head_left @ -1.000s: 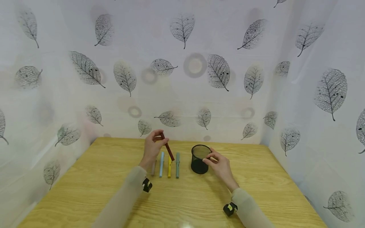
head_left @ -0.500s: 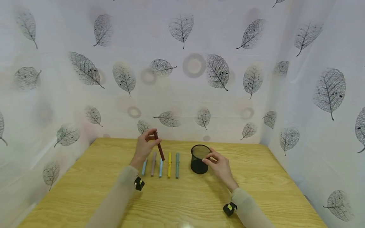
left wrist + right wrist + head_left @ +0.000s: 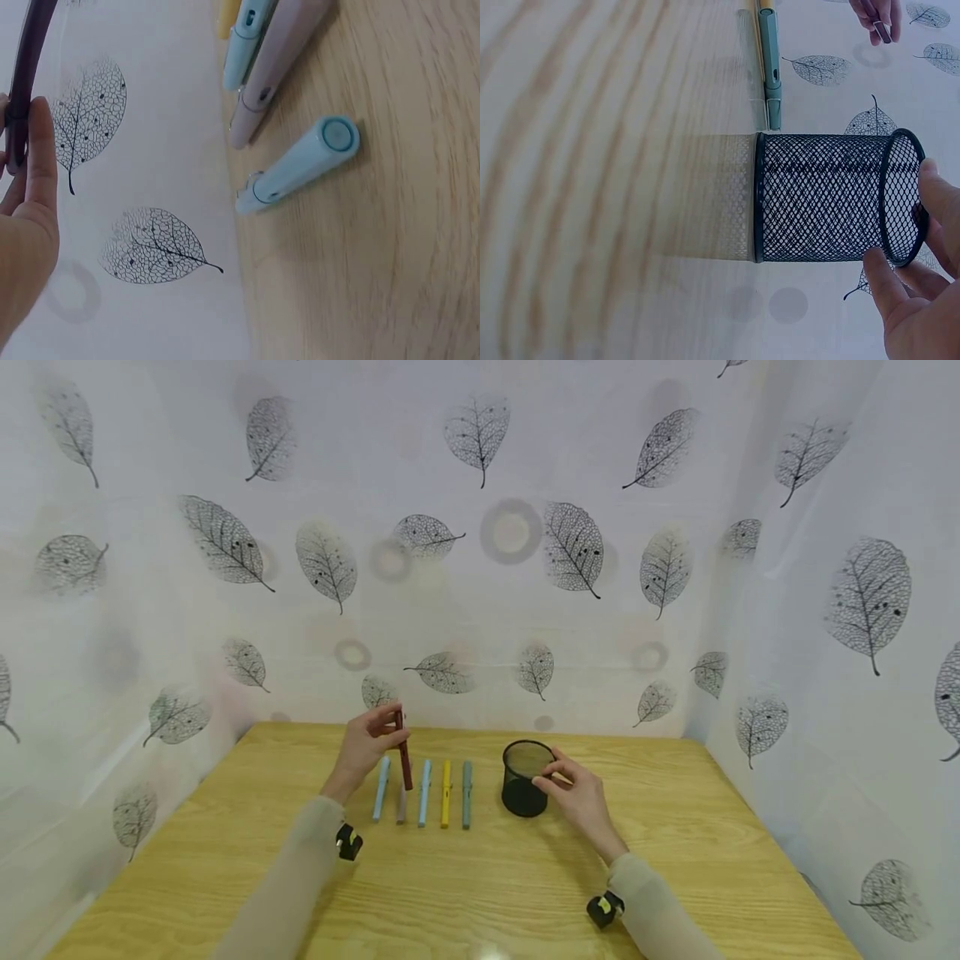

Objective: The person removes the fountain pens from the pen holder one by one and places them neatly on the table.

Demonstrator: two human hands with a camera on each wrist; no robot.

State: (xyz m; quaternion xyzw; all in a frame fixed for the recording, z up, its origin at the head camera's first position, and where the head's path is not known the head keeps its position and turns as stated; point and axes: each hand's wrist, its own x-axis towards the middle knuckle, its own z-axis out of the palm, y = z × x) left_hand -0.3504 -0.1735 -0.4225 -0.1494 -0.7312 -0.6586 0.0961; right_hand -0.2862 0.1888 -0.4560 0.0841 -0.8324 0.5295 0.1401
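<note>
My left hand (image 3: 362, 753) pinches a dark red pen (image 3: 407, 767) near its top, thumb against fingers. The pen hangs nearly upright over the left part of a row of pens, overlapping the mauve pen (image 3: 401, 811) in the head view. Leftmost in the row lies a light blue pen (image 3: 300, 165), close below the left hand. With thumb and fingers, my right hand (image 3: 581, 797) grips the rim of a black mesh pen holder (image 3: 825, 199), which stands upright on the table. Through its mesh, no pens show inside.
Right of the mauve pen lie a second light blue pen (image 3: 424, 793), a yellow pen (image 3: 446, 795) and a grey-green pen (image 3: 467, 795), side by side. The wooden table (image 3: 465, 893) ends at a leaf-printed curtain (image 3: 465, 610) behind and at both sides.
My left hand has carried the dark red pen leftward from above the yellow pen, and the pen has turned more upright. The right hand and the pen holder have stayed in place.
</note>
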